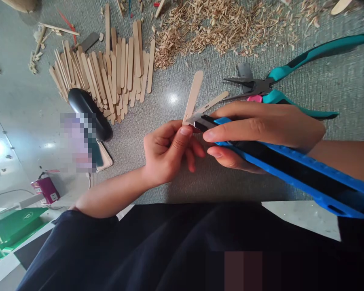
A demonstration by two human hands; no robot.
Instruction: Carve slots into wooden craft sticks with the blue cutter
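Stick (194, 89), pale and flat, stands tilted to the left of the pliers (262, 86), its lower end pinched between the thumb and fingers of our left hand (169, 152). A slimmer strip (215, 101) fans out from the same spot toward the pliers; we cannot tell whether the two are joined. Our right hand (269, 125), nearer to us than the pliers, is wrapped around a blue utility knife (297, 165), whose blade (193, 119) appears to meet the wood just above the left thumb. That closeness seems the main danger: if the edge skids off such narrow wood, or we press too hard, it could cut the thumb. A loose pinch could let the stick twist, and pressure along the grain might split it. Farther left of the pliers lies a stick pile (118, 74); beyond them, wood shavings (212, 26) spread.
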